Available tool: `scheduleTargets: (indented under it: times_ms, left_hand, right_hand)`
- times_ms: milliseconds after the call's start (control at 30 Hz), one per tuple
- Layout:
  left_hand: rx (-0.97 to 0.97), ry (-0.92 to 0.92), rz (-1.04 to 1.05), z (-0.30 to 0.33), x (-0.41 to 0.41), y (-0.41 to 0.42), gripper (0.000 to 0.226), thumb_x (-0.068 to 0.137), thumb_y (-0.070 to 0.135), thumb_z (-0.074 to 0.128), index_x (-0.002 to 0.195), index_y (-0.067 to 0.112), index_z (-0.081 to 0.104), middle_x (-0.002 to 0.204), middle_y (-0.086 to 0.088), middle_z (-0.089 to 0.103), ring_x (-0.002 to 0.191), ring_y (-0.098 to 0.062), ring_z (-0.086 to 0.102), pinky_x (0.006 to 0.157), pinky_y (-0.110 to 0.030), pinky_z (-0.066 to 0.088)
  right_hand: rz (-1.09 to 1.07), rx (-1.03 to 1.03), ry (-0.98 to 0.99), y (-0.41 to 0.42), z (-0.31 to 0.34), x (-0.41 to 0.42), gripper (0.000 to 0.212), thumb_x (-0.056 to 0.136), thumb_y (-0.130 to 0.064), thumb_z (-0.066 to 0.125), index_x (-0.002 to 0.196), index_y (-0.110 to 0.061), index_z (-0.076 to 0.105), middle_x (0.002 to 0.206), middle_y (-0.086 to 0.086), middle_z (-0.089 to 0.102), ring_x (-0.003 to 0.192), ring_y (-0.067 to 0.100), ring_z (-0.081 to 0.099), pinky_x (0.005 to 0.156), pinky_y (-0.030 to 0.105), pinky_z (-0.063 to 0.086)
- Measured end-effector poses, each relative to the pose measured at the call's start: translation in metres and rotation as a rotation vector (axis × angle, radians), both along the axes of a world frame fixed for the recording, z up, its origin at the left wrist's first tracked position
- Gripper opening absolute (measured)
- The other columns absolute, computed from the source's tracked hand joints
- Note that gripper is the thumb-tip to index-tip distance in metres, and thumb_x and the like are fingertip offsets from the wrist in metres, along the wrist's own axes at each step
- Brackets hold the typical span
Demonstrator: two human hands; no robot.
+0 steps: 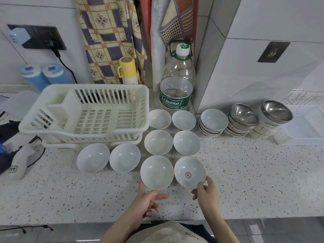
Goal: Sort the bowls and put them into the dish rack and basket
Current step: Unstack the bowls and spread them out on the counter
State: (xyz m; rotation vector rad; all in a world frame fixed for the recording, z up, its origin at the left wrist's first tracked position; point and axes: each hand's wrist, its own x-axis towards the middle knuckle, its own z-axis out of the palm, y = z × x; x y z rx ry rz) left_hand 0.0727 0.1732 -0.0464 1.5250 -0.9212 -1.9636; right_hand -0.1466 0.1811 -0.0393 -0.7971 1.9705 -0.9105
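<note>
Several white bowls lie face up on the speckled counter [245, 172]. My right hand [206, 193] pinches the near rim of a bowl with a red emblem [188, 170], at the front right of the group. Beside it is a plain white bowl [156, 172]. My left hand [149, 200] lies at its near edge, thumb against the rim and fingers loosely extended below. The white plastic dish rack [84, 111] stands empty at back left. A pale plastic basket [305, 125] stands at far right. Next to it are a stack of white bowls [213, 122] and two stacks topped by steel bowls [243, 116] [276, 113].
A large water bottle [177, 85] and a yellow flask [127, 70] stand behind the bowls against the wall. Two blue-lidded tubs [43, 74] sit at back left, and a white handheld device [19, 163] with cables lies at the left edge. A wire rack [298, 97] is behind the basket.
</note>
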Motion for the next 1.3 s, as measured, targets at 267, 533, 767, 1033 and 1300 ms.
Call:
scheduleTargets:
  times_ms: [267,533,767,1033,1300]
  left_hand:
    - [-0.006,-0.017,-0.017,-0.007,0.005,0.0,0.072,0.101,0.03,0.051,0.143,0.059,0.001,0.105,-0.005,0.078,0.051,-0.013,0.055,0.039,-0.019,0.033]
    - [0.027,-0.005,-0.026,-0.01,0.008,-0.002,0.078,0.096,0.034,0.052,0.146,0.058,-0.002,0.107,-0.006,0.077,0.051,-0.011,0.056,0.038,-0.019,0.033]
    - [0.027,-0.002,-0.06,-0.005,0.012,-0.002,0.075,0.1,0.031,0.049,0.148,0.057,-0.004,0.108,-0.005,0.077,0.052,-0.011,0.057,0.04,-0.018,0.034]
    - [0.047,0.002,-0.064,0.007,0.015,-0.002,0.072,0.099,0.033,0.052,0.147,0.057,0.005,0.108,-0.003,0.077,0.054,-0.012,0.059,0.04,-0.018,0.033]
    - [0.029,-0.143,0.075,0.017,0.018,-0.003,0.08,0.096,0.029,0.055,0.151,0.051,0.002,0.094,0.0,0.079,0.046,-0.014,0.052,0.038,-0.02,0.031]
  right_hand:
    - [0.005,0.01,-0.01,0.0,0.0,-0.002,0.039,0.095,-0.012,0.043,0.134,-0.014,0.048,0.062,0.006,0.07,0.044,0.006,0.06,0.047,0.025,0.045]
    - [0.007,0.013,-0.042,-0.001,0.001,-0.002,0.041,0.094,-0.013,0.043,0.135,-0.015,0.046,0.068,0.009,0.07,0.048,0.008,0.063,0.054,0.03,0.047]
    - [0.005,0.025,-0.066,-0.001,0.0,-0.003,0.04,0.093,-0.013,0.047,0.133,-0.017,0.046,0.07,0.009,0.071,0.05,0.009,0.064,0.054,0.03,0.047]
    - [0.01,0.063,-0.077,-0.003,0.003,-0.004,0.041,0.092,-0.011,0.049,0.132,-0.019,0.046,0.07,0.009,0.071,0.049,0.006,0.064,0.053,0.027,0.044]
    - [0.013,0.127,-0.043,-0.004,0.013,-0.008,0.039,0.097,-0.03,0.048,0.134,-0.018,0.045,0.07,0.008,0.072,0.049,0.012,0.066,0.054,0.028,0.045]
